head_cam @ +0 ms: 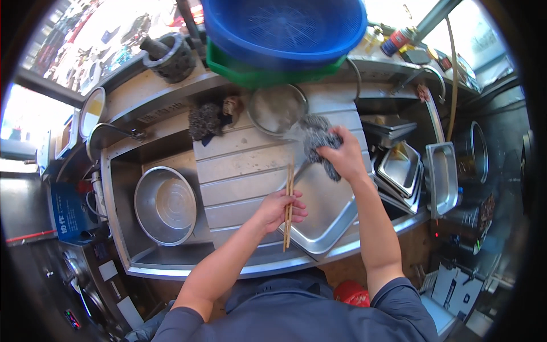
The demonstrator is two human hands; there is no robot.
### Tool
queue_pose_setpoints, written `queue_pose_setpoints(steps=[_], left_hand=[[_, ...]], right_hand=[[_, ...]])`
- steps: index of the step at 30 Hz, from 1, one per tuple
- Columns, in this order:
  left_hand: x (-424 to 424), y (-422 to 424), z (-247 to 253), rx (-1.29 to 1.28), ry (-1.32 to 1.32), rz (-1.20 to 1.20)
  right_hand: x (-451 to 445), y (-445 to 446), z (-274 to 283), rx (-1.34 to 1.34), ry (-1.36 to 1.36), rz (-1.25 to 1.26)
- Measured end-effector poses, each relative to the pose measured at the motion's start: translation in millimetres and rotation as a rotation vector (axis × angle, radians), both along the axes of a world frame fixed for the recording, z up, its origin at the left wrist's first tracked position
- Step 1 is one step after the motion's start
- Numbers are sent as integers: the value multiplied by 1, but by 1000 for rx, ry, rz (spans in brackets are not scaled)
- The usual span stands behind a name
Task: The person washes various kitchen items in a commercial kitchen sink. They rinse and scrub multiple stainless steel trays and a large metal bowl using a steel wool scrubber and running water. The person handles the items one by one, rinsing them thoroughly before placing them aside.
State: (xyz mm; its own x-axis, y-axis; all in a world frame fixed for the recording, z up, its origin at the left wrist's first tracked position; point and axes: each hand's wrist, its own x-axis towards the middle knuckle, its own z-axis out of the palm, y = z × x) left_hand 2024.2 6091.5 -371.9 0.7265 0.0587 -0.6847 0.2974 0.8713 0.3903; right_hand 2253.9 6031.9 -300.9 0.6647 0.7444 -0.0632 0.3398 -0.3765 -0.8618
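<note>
A pair of wooden chopsticks (289, 213) lies across the palm of my left hand (282, 210), with the thumb over them and the fingers partly curled. My right hand (342, 156) grips a grey wire scouring pad (316, 143), which looks wet and blurred. Beneath both hands is a rectangular stainless steel tray (324, 209) on the ribbed metal drainboard (239, 184). Just behind the scouring pad stands a round metal pan (277, 109) with cloudy liquid in it. Another dark scouring pad (205, 121) lies to the left of this pan.
A steel basin (165, 206) sits in the left sink. Several metal trays (399, 171) are stacked in the right sink. Blue (284, 30) and green plastic baskets (273, 77) stand at the back. A stone mortar (171, 62) is on the ledge. Faucets (136, 135) flank the drainboard.
</note>
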Motion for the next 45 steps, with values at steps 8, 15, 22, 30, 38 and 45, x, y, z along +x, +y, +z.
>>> queue_pose_setpoints(steps=[8,15,22,30,38,45], left_hand=[[57,-51,-89,706,180,-422],[22,-64,-10,1426,408,-964],[27,-99,-51,1669,473,-732],[29,-126,-41,1589,550,-836],[22,-115,-47,756,403,-238],[27,-126,-6,894,250,-288]], right_hand=[[-57,-134,-84,-164,96,-283],[-64,-141,-81,-512,-289,2],[-43,-136,-104,-392,-154,30],[-40,-152,-103,-341,-79,-77],[-54,-163,-114,84,699,-441],[-106,-162,-93,213,1532,-496]])
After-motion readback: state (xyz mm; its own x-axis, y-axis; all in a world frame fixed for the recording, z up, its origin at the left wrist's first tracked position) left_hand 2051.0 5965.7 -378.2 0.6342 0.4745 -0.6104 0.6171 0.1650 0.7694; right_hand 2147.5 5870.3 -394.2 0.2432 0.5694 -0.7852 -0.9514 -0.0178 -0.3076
